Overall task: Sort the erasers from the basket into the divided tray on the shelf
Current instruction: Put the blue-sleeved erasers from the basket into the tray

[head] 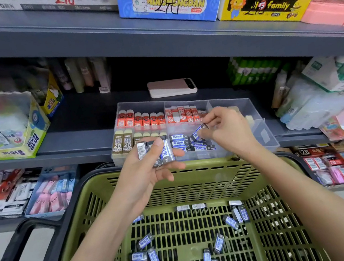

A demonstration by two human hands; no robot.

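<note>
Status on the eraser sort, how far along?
Done: several blue erasers lie in the divided tray's front middle compartment. In hand: the left hand holds a small stack of erasers; the right hand pinches a single eraser above that compartment. Left: over a dozen loose erasers on the green basket floor.

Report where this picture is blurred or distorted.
Head view: sharp at centre on the clear plastic divided tray and green plastic basket; smeared at both edges, over the yellow cardboard glue box left and clear plastic packets right; the grey metal shelf edge bows from wide-angle distortion.
</note>
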